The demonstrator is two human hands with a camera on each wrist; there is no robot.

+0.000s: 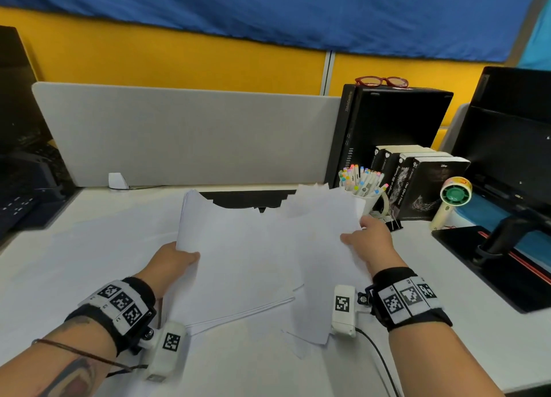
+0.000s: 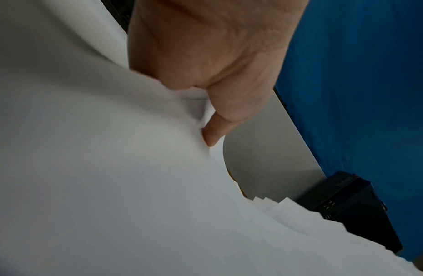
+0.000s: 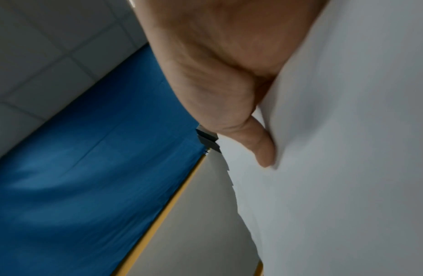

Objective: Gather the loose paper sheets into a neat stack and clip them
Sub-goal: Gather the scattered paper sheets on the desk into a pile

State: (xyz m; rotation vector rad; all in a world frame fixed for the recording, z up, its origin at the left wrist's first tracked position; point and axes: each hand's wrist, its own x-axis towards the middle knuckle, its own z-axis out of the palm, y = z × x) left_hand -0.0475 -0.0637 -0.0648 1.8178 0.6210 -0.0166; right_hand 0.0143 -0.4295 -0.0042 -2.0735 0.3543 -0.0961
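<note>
A loose bundle of white paper sheets (image 1: 262,253) is held up off the white desk (image 1: 74,277), its far corners fanned and uneven. My left hand (image 1: 176,259) grips the bundle's left edge, thumb on top; the left wrist view shows the thumb (image 2: 215,130) pressed into the paper sheets (image 2: 111,168). My right hand (image 1: 369,238) grips the right edge, with its thumb (image 3: 260,147) lying on the paper sheets (image 3: 347,149). A black binder clip (image 1: 393,224) lies on the desk just right of my right hand.
A white cup of coloured markers (image 1: 362,185), a row of black books (image 1: 417,182), a computer tower (image 1: 393,128) with red glasses (image 1: 381,81) on top and a small hand fan (image 1: 451,200) stand at the back right. A grey divider (image 1: 185,134) closes the rear. A monitor stand (image 1: 501,247) sits right.
</note>
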